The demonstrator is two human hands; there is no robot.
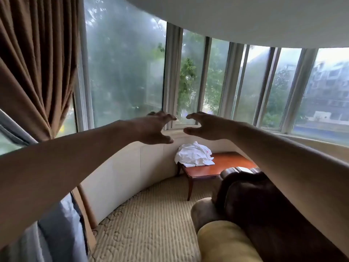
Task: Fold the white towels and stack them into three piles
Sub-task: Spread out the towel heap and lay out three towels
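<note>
A crumpled heap of white towels [193, 154] lies on the near left corner of a low red-brown wooden table [224, 166] by the curved wall. Both my arms are stretched out in front of me at window height, well above and short of the towels. My left hand [154, 127] is empty, with its fingers spread and loosely bent. My right hand [204, 126] faces it a small gap away, also empty, fingers spread and loosely bent. Neither hand touches anything.
A dark brown sofa [268, 210] with a yellow cushion [224, 242] fills the lower right, close to the table. A brown curtain [35, 72] hangs at the left beside the bay windows [190, 82]. Striped carpet [151, 220] runs between the sofa and the curved wall.
</note>
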